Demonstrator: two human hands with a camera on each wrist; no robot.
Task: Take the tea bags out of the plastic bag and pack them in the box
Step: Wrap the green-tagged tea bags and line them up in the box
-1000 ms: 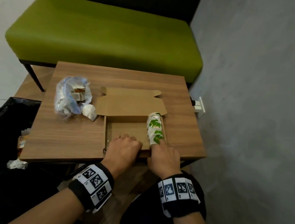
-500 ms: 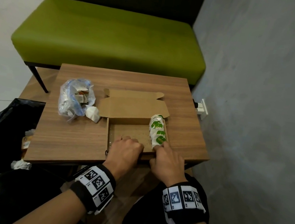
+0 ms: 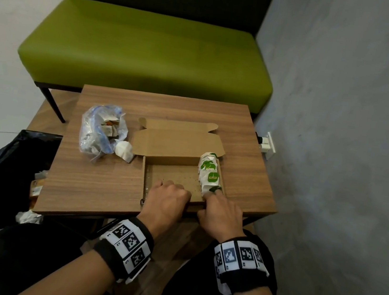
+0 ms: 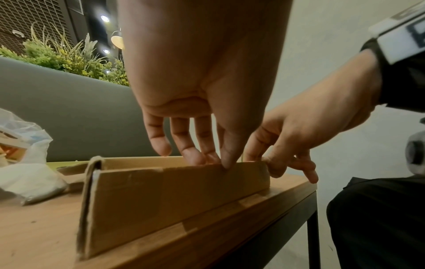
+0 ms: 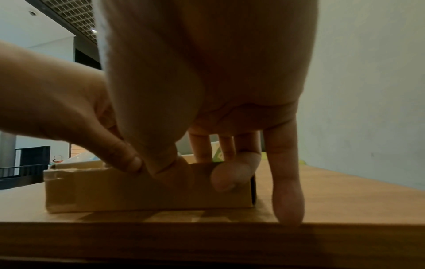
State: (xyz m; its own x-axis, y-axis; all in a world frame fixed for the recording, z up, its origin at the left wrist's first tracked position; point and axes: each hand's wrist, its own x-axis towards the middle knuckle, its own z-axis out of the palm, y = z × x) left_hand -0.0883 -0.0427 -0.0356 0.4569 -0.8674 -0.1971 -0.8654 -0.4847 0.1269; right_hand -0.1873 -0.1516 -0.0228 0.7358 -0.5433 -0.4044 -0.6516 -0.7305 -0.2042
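Note:
An open cardboard box (image 3: 174, 177) lies at the table's near edge, its lid folded back. A row of white tea bags with green tags (image 3: 209, 174) stands along its right wall. My left hand (image 3: 168, 198) pinches the box's near wall (image 4: 172, 191), fingers inside and thumb outside. My right hand (image 3: 217, 208) pinches the same wall at its right corner (image 5: 138, 191), thumb outside, two fingers inside by the nearest tea bag (image 5: 216, 154), little finger on the table edge. The clear plastic bag (image 3: 98, 131) with more tea bags lies to the left.
One loose white tea bag (image 3: 124, 151) lies between the plastic bag and the box. The wooden table (image 3: 98, 184) stands before a green bench (image 3: 146, 53). A black rubbish bag (image 3: 2, 170) sits on the floor at the left, and a grey wall (image 3: 339, 142) is close on the right.
Both hands stay on the box's near wall and the tea bags have not moved. Only the head view has shifted slightly.

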